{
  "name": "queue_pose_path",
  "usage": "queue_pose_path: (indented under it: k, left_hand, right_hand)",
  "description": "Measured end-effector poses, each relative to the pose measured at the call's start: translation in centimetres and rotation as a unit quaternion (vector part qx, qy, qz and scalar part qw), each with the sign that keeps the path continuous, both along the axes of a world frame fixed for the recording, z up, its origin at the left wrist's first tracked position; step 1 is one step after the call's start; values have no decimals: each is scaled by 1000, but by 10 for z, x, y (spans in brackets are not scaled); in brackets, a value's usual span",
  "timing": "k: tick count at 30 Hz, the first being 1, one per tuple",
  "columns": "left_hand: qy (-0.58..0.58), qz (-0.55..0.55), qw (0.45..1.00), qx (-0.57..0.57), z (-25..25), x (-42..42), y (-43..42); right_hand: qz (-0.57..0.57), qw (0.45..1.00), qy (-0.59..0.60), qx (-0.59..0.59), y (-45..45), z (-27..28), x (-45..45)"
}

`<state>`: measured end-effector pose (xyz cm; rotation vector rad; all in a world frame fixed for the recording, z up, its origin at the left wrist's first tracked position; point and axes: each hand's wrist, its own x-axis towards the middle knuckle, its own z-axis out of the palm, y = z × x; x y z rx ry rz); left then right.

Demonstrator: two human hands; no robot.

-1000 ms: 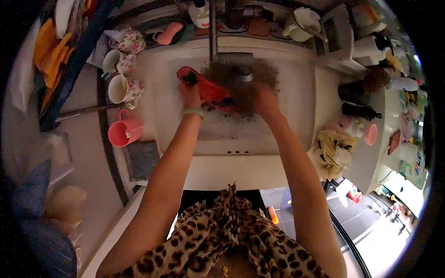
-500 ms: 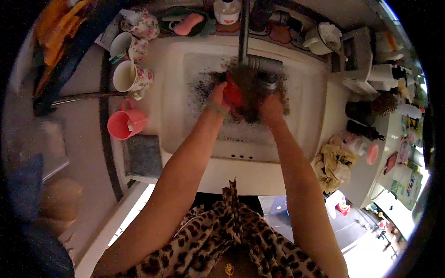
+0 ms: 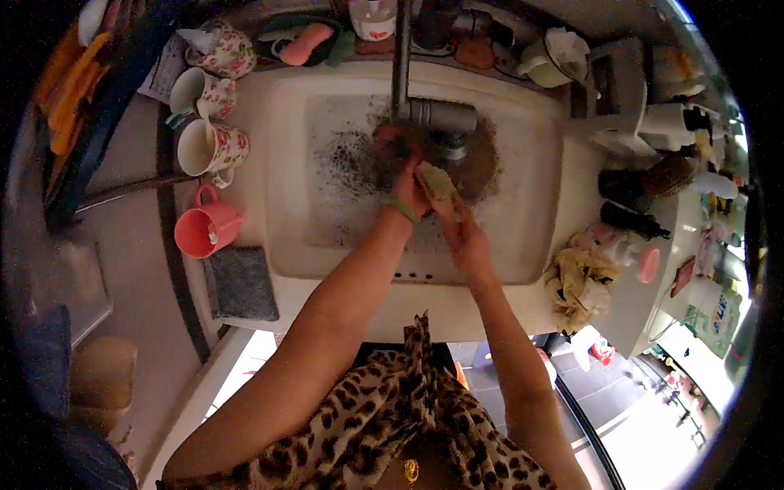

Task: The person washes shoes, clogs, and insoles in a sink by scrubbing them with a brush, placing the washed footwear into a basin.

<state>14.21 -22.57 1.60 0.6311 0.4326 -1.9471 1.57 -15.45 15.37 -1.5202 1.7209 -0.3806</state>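
Observation:
Over the white sink (image 3: 523, 237), both my hands are close together below the faucet (image 3: 441, 114). My left hand (image 3: 411, 186), with a greenish band at the wrist, is closed on a dark red item (image 3: 394, 139); its kind is too blurred to make out. My right hand (image 3: 467, 237) grips what looks like a scrubbing brush (image 3: 437, 181) with pale yellowish bristles facing up, right beside my left fingers. Dark specks of dirt (image 3: 347, 159) and brownish water (image 3: 482, 167) spread over the basin around the hands.
Left of the basin stand a pink mug (image 3: 208, 230), floral mugs (image 3: 214, 147) and a grey mat (image 3: 241, 282). A soap dish with a pink bar (image 3: 306, 45) and a white pot (image 3: 555, 57) line the back ledge. Right: a crumpled beige cloth (image 3: 581, 282) and several bottles.
My right hand has come from beside the faucet down and left, and the pale brush now shows in it. My left hand has shifted slightly lower. The camera view has moved a little.

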Motion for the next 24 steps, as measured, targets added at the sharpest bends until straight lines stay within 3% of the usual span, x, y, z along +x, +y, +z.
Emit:
queue_pose_path:
  k: [2, 3, 5, 6, 8, 10, 11, 13, 16, 19, 20, 22, 24]
  left_hand:
    - [-7, 12, 1000, 10, 5, 11, 3]
    - [-2, 16, 1000, 1, 3, 14, 4]
    - [10, 26, 999, -17, -2, 19, 6]
    - [-3, 19, 1000, -11, 7, 23, 4]
    - [-27, 8, 1000, -1, 33, 30, -1]
    - [-30, 50, 998, -11, 22, 30, 1]
    - [-31, 58, 998, -19, 16, 32, 3]
    - [-31, 61, 997, -40, 23, 36, 3]
    - [-94, 56, 994, 10, 28, 25, 1]
    - [-60, 74, 995, 43, 14, 18, -1]
    - [-28, 80, 995, 44, 8, 17, 1]
    - [-73, 80, 992, 72, 33, 15, -4]
    - [52, 97, 992, -59, 27, 14, -6]
  right_hand:
    - [20, 999, 23, -39, 7, -21, 2]
    - [24, 1000, 6, -3, -4, -8, 3]
    - [60, 995, 55, -50, -19, -14, 0]
    - [90, 980, 120, -131, -23, -30, -5]
    - [79, 970, 161, -163, -30, -32, -3]
    - [-2, 992, 110, -67, -39, -7, 12]
    - [-56, 997, -18, 42, -41, 0, 10]
    - [-159, 918, -263, 250, -46, 7, 0]
    - [-230, 822, -419, 310, -27, -16, -2]
    - [-197, 946, -172, 191, -25, -17, 15]
    - [-121, 983, -95, 99, -23, -14, 18]
    - [33, 993, 66, -90, -17, -7, 21]
    - [74, 994, 40, -68, -12, -6, 27]
